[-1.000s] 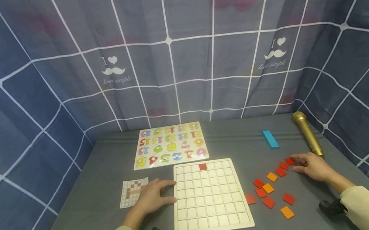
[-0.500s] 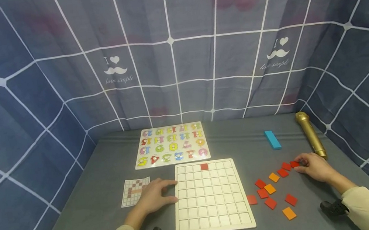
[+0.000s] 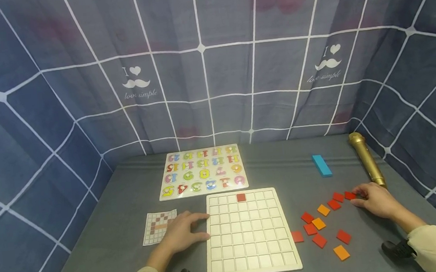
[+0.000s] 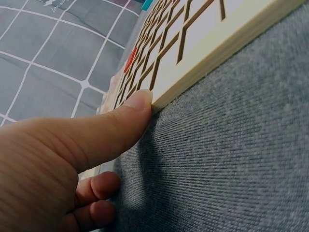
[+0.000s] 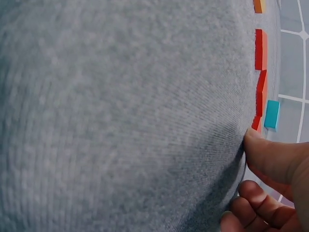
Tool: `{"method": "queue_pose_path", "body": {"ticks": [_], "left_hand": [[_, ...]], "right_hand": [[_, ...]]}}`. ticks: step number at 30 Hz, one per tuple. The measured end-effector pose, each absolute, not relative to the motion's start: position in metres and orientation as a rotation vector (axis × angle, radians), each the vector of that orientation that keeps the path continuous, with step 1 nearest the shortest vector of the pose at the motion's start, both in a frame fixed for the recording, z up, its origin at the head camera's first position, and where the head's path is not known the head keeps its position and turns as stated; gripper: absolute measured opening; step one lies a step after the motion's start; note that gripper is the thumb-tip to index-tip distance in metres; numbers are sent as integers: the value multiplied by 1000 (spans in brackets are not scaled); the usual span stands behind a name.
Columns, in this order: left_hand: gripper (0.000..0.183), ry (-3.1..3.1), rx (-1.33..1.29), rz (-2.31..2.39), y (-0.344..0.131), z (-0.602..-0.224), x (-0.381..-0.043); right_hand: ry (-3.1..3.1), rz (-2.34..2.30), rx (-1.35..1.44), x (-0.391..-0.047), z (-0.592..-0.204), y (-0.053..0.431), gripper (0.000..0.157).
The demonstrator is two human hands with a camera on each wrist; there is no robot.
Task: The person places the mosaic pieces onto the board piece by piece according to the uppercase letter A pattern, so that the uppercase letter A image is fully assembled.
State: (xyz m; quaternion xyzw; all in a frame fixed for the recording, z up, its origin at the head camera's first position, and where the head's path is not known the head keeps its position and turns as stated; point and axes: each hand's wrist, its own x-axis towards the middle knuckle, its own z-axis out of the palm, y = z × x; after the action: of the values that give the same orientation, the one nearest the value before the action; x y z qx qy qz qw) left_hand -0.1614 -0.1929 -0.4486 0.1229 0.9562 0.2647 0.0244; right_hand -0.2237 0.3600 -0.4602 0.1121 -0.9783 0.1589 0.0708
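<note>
My left hand (image 3: 184,232) rests at the left edge of a pale wooden grid board (image 3: 253,237), thumb and index finger spread and touching its rim. In the left wrist view the thumb (image 4: 130,116) presses the board's corner area. One red square tile (image 3: 241,197) lies in a cell of the board's top row. At the right, my right hand (image 3: 376,202) pinches a red square tile (image 3: 350,195) at the far end of the scattered tiles. The right wrist view shows that thumb (image 5: 270,152) against the tile's end; the other fingers are curled and partly cut off.
Several red and orange tiles (image 3: 318,224) lie right of the board, one touching its edge. A pattern card (image 3: 156,229) is partly under the left hand. Behind stand a number puzzle (image 3: 203,172), a blue block (image 3: 321,165) and a gold cylinder (image 3: 367,159). Curtains enclose the table.
The right hand's fingers have closed on the farthest red tile, which has slid slightly right and nearer. The left hand stays at the board's edge. The head view has shifted slightly.
</note>
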Motion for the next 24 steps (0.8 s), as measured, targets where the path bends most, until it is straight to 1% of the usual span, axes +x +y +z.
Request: {"method": "queue_pose_path", "body": {"ticks": [8,13,18,24], "left_hand": [[54,2969,392,831,-194,-451,-163],[54,2960,391,840,-195,-451,-162],[55,2960,374,831,-194,-449,-161],[55,2957,367,829,-193,-449,-161]], "right_hand": [[-2955,541,177,-224,-454,358,35],[-2949,592,153,-225,-451,350,37],[-2935,651,176,-227,-445,328,38],[-2915,688,261,-231,-438,291,40]]}}
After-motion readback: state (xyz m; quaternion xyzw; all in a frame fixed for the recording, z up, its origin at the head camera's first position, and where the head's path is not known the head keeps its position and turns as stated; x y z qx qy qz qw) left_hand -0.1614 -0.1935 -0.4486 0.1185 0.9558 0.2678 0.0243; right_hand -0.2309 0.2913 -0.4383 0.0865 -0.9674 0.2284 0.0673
